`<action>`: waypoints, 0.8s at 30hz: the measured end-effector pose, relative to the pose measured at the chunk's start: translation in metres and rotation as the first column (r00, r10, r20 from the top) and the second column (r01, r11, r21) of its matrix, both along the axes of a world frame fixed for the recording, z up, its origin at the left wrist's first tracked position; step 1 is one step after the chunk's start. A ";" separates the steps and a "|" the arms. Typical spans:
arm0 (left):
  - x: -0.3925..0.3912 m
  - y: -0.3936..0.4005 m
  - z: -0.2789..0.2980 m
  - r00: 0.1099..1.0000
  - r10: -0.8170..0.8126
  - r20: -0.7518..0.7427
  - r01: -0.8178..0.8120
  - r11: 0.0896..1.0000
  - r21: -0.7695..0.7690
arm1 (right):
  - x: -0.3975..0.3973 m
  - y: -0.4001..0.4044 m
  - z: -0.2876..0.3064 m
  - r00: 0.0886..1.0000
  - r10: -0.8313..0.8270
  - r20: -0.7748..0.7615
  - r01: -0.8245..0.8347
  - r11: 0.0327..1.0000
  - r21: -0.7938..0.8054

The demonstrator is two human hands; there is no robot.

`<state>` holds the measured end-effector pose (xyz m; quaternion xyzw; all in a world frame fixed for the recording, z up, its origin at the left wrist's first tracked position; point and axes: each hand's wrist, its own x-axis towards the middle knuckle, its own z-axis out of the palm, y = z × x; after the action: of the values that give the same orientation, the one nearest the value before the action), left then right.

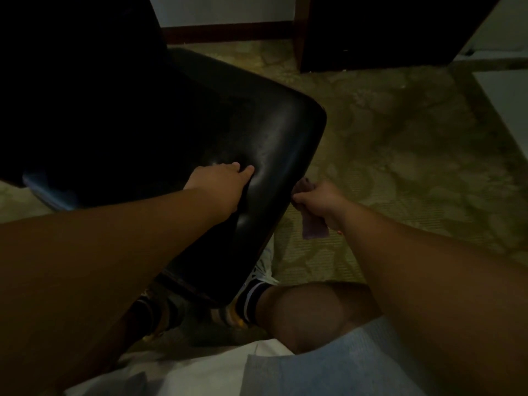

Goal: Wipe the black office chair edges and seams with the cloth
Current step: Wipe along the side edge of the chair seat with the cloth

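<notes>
The black office chair fills the left and middle of the head view, its glossy seat angled toward me. My left hand rests flat on the seat cushion near its right side, fingers straight and pressing the leather. My right hand grips a purple cloth and holds it against the seat's right edge, just below the rim. Part of the cloth hangs down under the fist; the rest is bunched inside it.
A patterned green carpet covers the floor to the right. A dark wooden cabinet stands at the back, with a wood baseboard to its left. My knee and feet in striped socks sit below the seat.
</notes>
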<state>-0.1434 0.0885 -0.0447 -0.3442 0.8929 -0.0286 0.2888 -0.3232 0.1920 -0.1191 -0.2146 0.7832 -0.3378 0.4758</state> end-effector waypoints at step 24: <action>0.043 0.016 0.007 0.935 -0.098 -0.342 0.099 0.995 -0.015 | 0.007 0.005 -0.004 0.997 0.013 0.076 -0.014 1.000 0.016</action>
<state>-0.1004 0.1047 -0.0379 -0.2982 0.9457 0.0182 0.1279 -0.3167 0.1972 -0.1226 -0.2030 0.7657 -0.3363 0.5094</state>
